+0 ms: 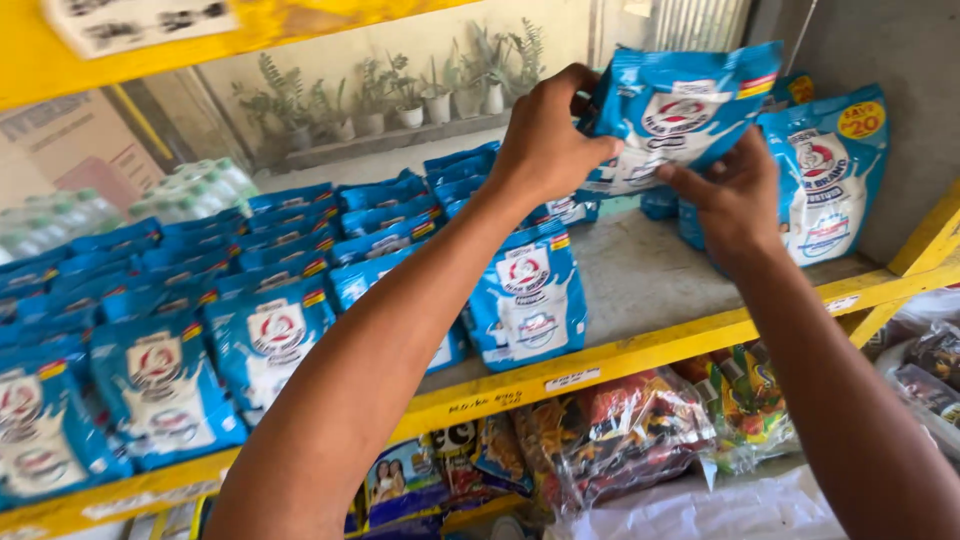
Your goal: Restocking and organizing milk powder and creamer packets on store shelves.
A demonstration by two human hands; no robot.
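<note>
Both your hands, left (545, 135) and right (730, 200), pinch a blue pouch (680, 110) at upper right. It's probably light and soft; hold its edges.

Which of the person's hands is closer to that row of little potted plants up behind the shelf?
Left. The left hand grips the blue pouch at its left edge, just below and right of the potted plants. The right hand holds the pouch's underside, farther right and lower.
</note>
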